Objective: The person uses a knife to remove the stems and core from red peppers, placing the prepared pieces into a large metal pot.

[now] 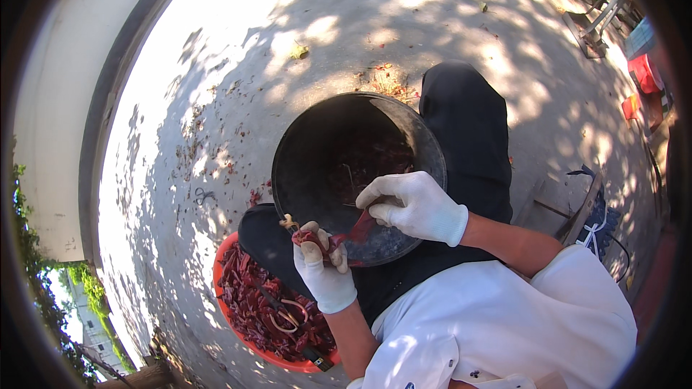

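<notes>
My left hand (324, 275), in a white knit glove, grips a dried red chili pepper (306, 239) whose pale stem points up and left. A flattened dark red strip of chili (361, 228) stretches from it to my right hand (413, 205). That hand, gloved as well, pinches the strip's upper end between thumb and fingers. Both hands are over the near rim of a black bucket (308, 140) standing between my knees. Dark red pieces (373, 156) lie in the bucket's shadowed bottom; their detail is hard to make out.
Left of my leg, an orange-red basin (223, 286) holds a heap of dried chilies (254, 302) with scissors (286, 314) lying on top. Chili scraps (386, 84) dot the concrete ground. A wooden stool-like frame (551, 205) and a metal dustpan (586, 38) are at right.
</notes>
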{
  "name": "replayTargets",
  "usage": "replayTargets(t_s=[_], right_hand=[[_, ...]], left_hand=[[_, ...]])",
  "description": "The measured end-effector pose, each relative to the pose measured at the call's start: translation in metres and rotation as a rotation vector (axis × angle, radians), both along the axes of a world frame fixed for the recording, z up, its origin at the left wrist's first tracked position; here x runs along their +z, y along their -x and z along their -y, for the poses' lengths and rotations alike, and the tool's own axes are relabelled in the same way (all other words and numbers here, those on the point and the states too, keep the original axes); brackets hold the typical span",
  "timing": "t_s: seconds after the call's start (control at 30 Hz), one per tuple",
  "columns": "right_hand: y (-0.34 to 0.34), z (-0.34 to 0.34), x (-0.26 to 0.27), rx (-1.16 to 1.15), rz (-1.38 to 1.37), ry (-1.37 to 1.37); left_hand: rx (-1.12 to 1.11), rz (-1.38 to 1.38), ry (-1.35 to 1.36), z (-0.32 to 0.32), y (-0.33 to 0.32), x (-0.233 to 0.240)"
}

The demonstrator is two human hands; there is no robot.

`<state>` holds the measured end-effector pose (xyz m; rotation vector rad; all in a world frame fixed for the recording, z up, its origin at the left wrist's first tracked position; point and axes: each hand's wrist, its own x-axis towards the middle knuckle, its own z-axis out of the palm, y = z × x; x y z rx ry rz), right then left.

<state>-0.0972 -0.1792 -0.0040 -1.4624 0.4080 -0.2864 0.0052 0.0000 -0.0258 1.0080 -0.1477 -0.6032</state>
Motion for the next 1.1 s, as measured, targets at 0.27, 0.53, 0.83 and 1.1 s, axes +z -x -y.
replayTargets(t_s=[0.27,0.53,0.83,1.1], right_hand=[[0.009,-0.014,-0.014,-0.079,-0.004,-1.033],[0.005,-0.029,-0.009,0.024,-0.143,-0.426],[0.007,-0.03,-0.014,-0.111,0.063,0.417],[0.011,-0.016,0.003,-0.114,0.256,0.551]], left_hand=[[-0.049,0.074,-0.096,0.015,0.016,0.006],[-0.173,0.215,-0.333,0.017,0.021,0.02],[-0.083,0.401,-0.477,0.016,0.022,0.012],[-0.213,0.681,-0.644,0.012,0.018,0.015]])
